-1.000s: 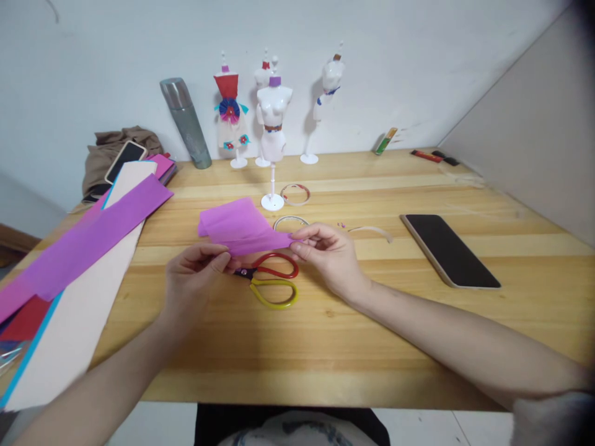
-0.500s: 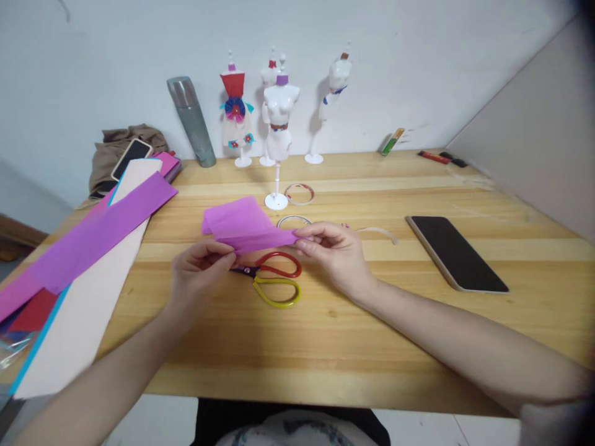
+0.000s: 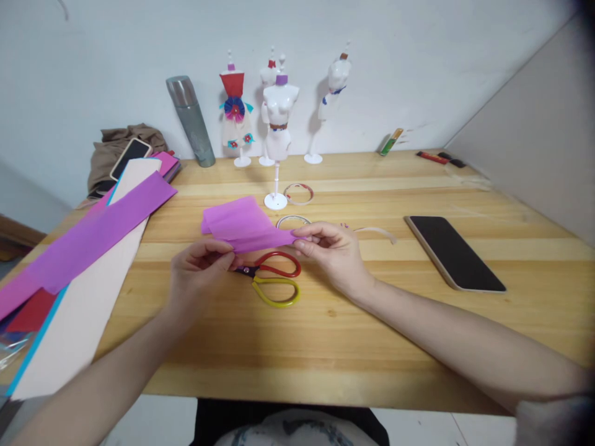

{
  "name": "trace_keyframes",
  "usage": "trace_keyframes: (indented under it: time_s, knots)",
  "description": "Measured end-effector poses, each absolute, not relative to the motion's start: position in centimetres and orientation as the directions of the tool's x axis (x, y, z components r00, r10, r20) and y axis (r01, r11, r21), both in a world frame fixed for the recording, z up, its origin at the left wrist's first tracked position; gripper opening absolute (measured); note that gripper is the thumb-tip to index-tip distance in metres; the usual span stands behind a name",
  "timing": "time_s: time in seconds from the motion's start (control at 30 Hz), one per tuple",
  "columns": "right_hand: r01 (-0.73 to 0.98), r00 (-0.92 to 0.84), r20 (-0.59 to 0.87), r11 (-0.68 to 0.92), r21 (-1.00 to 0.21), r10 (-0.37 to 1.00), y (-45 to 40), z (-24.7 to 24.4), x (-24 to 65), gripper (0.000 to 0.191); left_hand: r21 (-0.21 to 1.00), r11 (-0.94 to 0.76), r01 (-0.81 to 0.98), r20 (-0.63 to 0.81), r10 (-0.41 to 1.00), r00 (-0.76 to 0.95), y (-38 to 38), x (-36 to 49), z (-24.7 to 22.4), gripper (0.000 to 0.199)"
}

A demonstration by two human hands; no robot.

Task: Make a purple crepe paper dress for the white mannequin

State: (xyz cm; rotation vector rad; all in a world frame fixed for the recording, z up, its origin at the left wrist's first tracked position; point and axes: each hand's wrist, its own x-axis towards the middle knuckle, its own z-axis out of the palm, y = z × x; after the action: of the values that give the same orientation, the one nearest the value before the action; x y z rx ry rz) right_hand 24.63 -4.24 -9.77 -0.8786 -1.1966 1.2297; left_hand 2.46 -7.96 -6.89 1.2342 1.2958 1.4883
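Observation:
A piece of purple crepe paper is stretched between my two hands above the table. My left hand pinches its lower left edge. At its narrow right end, the fingertips of my right hand are closed on it. Scissors with one red and one yellow handle lie just below the paper, their blades hidden near my left hand. Behind the paper are a roll of tape and a white mini mannequin with a purple neck band and a brown waist band.
Long crepe paper sheets cover the table's left side. More mannequins, a grey flask and a green-labelled bottle stand along the wall. A black phone lies at right, another tape ring behind.

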Motion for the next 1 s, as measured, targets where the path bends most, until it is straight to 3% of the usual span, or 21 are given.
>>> trace_keyframes:
  time_s: [0.47, 0.73, 1.0]
  knots:
    - [-0.119, -0.052, 0.246, 0.239, -0.964, 0.968, -4.18, -9.85, 24.89, 0.016, 0.856, -0.361, 0.369, 0.434, 0.890, -0.138, -7.96, 1.90, -7.20, 0.008]
    - [-0.031, -0.048, 0.326, 0.324, -0.945, 0.944, -4.00, -9.50, 24.86, 0.006, 0.862, -0.313, 0.399, 0.389, 0.913, -0.125, -7.99, 1.80, -7.57, 0.007]
    - [0.027, -0.044, 0.294, 0.295, -0.955, 0.955, -4.03, -9.63, 24.90, 0.011, 0.886, -0.247, 0.392, 0.334, 0.927, -0.169, -8.08, 1.95, -7.25, 0.007]
